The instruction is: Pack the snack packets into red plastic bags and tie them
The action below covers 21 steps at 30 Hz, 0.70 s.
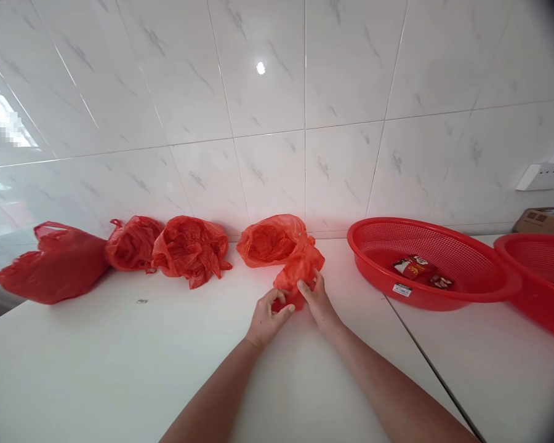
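Both my hands are on a crumpled red plastic bag (300, 266) near the middle of the table. My left hand (268, 317) has its fingers curled at the bag's lower left edge. On the other side, my right hand (320, 299) grips the bag between thumb and fingers. Just behind it, against the wall, lies another red plastic bag (270, 241) with its mouth spread. Further left sit a bunched red bag (189, 246), a smaller red bag (133, 244) and a fuller red bag (58, 264) with a loop handle.
To the right stands a red plastic basket (364, 267) holding a few small packets (413, 266). A second red basket (535, 307) overlaps its right side. A cardboard box (542, 220) is behind them, below a wall socket (542, 176). A seam crosses the white table (120, 369).
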Tool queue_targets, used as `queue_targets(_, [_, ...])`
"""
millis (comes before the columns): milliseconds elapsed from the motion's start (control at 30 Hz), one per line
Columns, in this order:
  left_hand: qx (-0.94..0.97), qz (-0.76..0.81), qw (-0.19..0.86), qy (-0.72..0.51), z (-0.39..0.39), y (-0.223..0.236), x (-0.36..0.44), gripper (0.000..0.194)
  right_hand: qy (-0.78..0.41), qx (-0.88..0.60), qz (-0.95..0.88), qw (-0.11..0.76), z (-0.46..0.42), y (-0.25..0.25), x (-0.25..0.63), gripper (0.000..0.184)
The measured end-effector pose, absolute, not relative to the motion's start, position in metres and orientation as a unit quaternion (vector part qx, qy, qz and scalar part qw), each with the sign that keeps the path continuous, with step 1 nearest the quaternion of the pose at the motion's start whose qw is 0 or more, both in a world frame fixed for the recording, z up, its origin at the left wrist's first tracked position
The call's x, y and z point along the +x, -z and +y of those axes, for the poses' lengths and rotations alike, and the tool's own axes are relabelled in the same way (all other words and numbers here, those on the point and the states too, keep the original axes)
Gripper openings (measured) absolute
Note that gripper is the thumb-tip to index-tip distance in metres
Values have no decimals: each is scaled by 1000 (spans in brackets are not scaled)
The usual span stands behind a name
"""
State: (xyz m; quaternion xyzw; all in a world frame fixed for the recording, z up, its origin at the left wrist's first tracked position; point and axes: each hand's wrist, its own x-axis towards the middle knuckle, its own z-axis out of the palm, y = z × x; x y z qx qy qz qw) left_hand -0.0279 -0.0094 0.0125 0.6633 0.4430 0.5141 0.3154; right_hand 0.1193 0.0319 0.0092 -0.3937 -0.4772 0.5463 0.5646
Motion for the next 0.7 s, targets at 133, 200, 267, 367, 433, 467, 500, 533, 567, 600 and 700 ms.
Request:
queue_targets(133, [584, 450, 423, -527, -13, -8, -13, 61, -593, -292, -545, 515, 26, -19, 125, 49])
queue_targets(200, [580, 500, 365, -531, -11, -6, -11, 81, -616, -258, -556, 495, 22, -26, 127, 44])
queue_targets(267, [581, 549, 305, -517, -9, -4, -12, 74, -634, -232, -560, 481, 19, -29, 127, 44])
queue_targets(367, [587, 575, 296, -487, -6, -3, -17, 41, -643, -237, -575, 447, 21, -26, 127, 43])
queue_targets(433, [583, 547, 347, -490, -3, -4, -21, 30, -638, -274, -580, 427, 27, -21, 130, 38])
queue_targets(467, [569, 528, 378, -505, -2, -4, -23, 28, -638, -294, -572, 424, 30, -18, 132, 33])
queue_targets(500, [545, 509, 408, -527, 0, -5, -27, 27, -640, -312, -555, 429, 34, -15, 135, 29])
queue_targets(533, [514, 492, 433, -553, 2, -5, -30, 28, -643, -329, -532, 442, 38, -13, 139, 26])
queue_targets(567, [479, 481, 451, -579, 3, -6, -35, 29, -643, -346, -504, 461, 42, -11, 144, 25])
queue_targets(600, [447, 475, 461, -602, 4, -7, -39, 31, -640, -361, -477, 483, 47, -10, 149, 24])
queue_targets(700, [396, 450, 458, -656, 5, -9, -50, 32, -608, -390, -420, 549, 59, -9, 166, 25])
